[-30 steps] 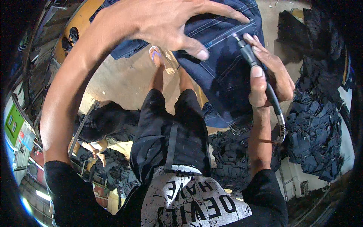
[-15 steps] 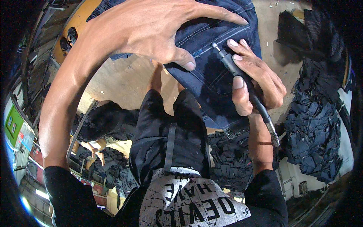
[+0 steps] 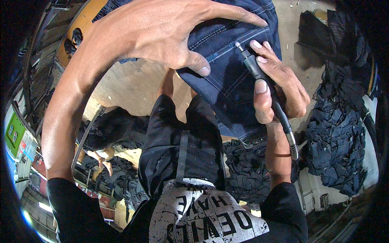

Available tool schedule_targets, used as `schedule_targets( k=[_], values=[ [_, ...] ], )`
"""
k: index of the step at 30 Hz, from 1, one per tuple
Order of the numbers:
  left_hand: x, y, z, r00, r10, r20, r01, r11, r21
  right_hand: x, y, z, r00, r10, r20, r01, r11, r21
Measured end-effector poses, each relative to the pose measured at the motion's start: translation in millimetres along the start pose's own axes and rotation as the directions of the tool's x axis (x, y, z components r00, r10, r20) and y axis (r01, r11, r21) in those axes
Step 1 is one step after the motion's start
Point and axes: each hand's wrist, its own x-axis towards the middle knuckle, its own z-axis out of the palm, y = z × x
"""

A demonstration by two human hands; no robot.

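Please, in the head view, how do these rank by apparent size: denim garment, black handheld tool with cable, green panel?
1. Denim garment
2. Black handheld tool with cable
3. Green panel, perhaps looking smaller because farther

Garment workshop, dark cloth heaps (image 3: 334, 139)

A head-worn fisheye camera, the left of a side-by-side pair, is looking steeply down the wearer's body (image 3: 198, 150). The left hand (image 3: 170, 34) and right hand (image 3: 283, 87) are showing large and near in the upper half, the shirt (image 3: 206, 216) is filling the bottom centre, and the floor (image 3: 125, 85) is lying farther below.
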Motion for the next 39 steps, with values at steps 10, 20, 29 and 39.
schedule_targets(
  k=[10, 20, 29, 39],
  values=[
    [0.3, 0.7, -0.6, 1.000, 0.001, -0.004, -0.001, 1.000, -0.023, -2.4, -0.2, -2.6, 0.996, 0.060, -0.063, -0.059, 0.998, 0.018],
    [3.9, 2.9, -11.9, 0.999, -0.017, 0.027, 0.020, 0.995, -0.098, 6.6, 12.1, -15.6, 0.995, 0.072, -0.070, -0.071, 0.997, 0.017],
    [3.6, 3.4, -12.6, 1.000, -0.015, 0.001, 0.015, 0.990, -0.137, 11.3, 8.2, -15.4, 0.998, 0.067, -0.023, -0.067, 0.997, -0.026],
    [-0.8, 3.4, -13.7, 1.000, -0.009, 0.000, 0.009, 0.981, -0.192, 8.0, 8.9, -13.6, 0.996, 0.080, -0.042, -0.082, 0.995, -0.056]
  ],
)
